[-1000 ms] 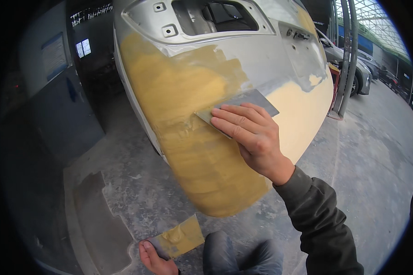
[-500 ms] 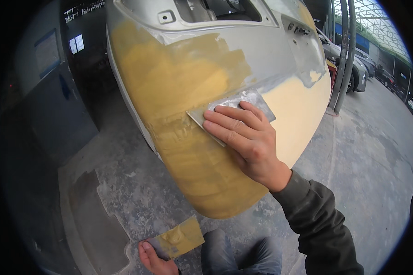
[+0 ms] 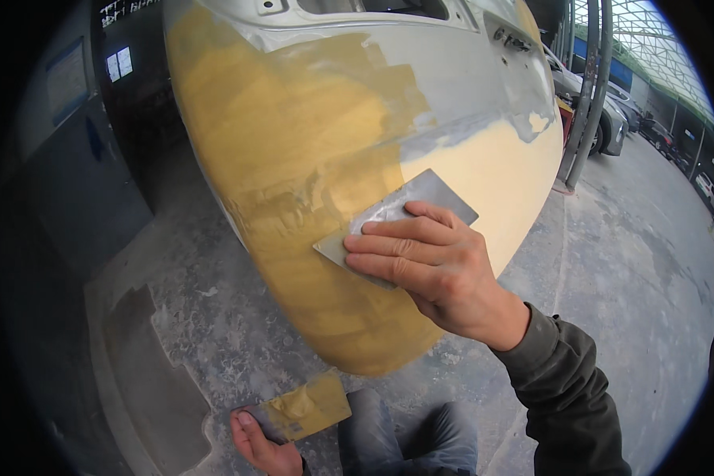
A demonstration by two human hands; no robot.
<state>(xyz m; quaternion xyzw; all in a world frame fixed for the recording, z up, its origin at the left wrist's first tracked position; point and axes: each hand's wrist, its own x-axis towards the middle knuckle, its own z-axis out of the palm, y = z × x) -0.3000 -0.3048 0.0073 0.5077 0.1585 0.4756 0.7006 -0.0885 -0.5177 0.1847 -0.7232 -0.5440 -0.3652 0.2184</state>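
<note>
My right hand (image 3: 432, 258) grips a thin grey metal putty spreader (image 3: 440, 194), fingers laid along its face. The spreader lies against a car door panel (image 3: 333, 301) coated in mustard-yellow filler, its right part over a paler cream area (image 3: 508, 174). Wet-looking streaks and ridges mark the filler left of the blade. Low at the left, my left hand (image 3: 262, 444) pinches the end of a flat rectangular plate (image 3: 321, 408) smeared with yellow filler. A small mound of filler sits on that plate. My right thumb is mostly hidden beneath the spreader.
The panel's bare grey upper part has a window opening (image 3: 373, 6) and a handle recess (image 3: 512, 40). A metal post (image 3: 591, 95) stands on the right, with a parked silver car (image 3: 611, 119) behind it. A dark cabinet or door (image 3: 79, 174) stands at left. My legs (image 3: 408, 436) are below the panel.
My right hand and the spreader have moved down the panel toward me. My left hand still holds the filler plate. The view has shifted slightly.
</note>
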